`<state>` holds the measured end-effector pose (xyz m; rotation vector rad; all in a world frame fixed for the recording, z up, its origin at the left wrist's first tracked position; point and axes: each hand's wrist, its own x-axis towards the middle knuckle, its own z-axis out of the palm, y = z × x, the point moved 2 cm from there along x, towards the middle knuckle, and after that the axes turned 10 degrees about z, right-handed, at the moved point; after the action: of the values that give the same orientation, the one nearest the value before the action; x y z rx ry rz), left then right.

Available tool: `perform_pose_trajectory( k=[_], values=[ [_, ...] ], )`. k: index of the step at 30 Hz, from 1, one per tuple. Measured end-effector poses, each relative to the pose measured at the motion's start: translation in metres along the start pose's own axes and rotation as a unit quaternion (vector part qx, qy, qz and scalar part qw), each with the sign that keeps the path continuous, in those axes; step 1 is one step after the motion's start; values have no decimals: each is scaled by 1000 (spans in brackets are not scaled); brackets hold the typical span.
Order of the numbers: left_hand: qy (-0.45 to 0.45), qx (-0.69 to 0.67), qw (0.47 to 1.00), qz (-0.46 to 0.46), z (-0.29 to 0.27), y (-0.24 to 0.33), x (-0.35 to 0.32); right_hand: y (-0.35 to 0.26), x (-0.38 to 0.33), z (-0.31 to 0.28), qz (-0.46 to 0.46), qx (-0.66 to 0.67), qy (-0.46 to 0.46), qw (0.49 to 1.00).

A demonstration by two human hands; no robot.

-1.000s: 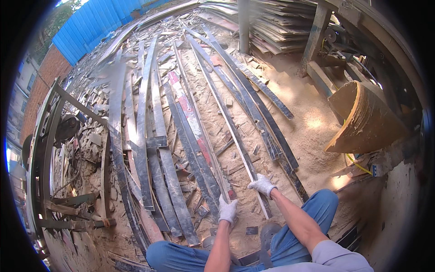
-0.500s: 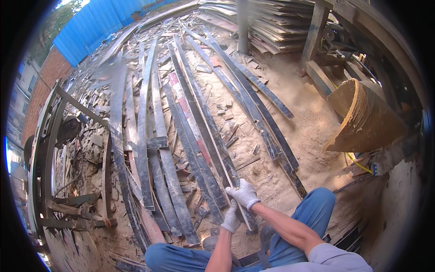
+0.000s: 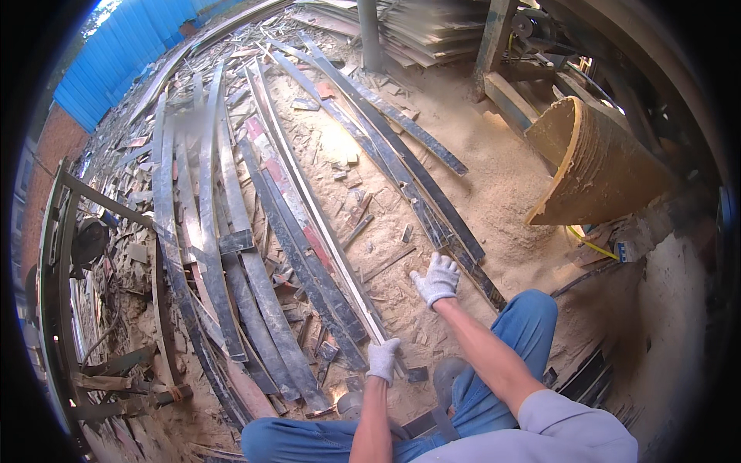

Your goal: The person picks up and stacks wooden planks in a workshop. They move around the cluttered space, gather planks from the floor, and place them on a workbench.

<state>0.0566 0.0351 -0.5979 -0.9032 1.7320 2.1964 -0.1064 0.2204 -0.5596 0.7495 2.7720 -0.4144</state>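
Ok so left hand [image 3: 382, 359] is gripping narrow wood strips [image 3: 345, 266] together; right hand [image 3: 437, 279] is hovering empty, fingers [image 3: 442, 264] apart. Dark strips [image 3: 428, 220] nearby are lying unheld.

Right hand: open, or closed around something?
Open: the right hand has its thumb spread away from its fingers, and nothing shows in its grip.

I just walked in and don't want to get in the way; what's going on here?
A person is handling long strips on the ground. Their gloved left hand grips the near end of a narrow strip. The gloved right hand is open, apparently empty, close to the dark strips on the right. Pale, sawdust-like material covers much of the ground.
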Motion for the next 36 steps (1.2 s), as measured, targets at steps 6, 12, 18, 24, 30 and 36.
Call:
perform_pose_trajectory(
  k=[6, 12, 18, 24, 30, 36],
  values=[
    [-46, -71, 994, -69, 9, 16, -9, 82, 38, 18, 235, -176, -47, 955],
    [-20, -40, 998, -46, 0, 9, -4, 74, 64, 26, 143, -123, -30, 982],
    [-57, -60, 994, -76, 3, 18, -9, 144, 69, 44, 221, -197, 12, 955],
    [-102, -116, 979, -131, 1, 16, -10, 57, -8, 20, 46, -72, -245, 966],
    [-140, -185, 956, -178, 4, 22, -15, 2, -36, 42, -59, 252, -364, 895],
    [-183, -306, 915, -187, -10, 5, -23, -10, -56, 19, -20, 325, -328, 887]
  ],
)
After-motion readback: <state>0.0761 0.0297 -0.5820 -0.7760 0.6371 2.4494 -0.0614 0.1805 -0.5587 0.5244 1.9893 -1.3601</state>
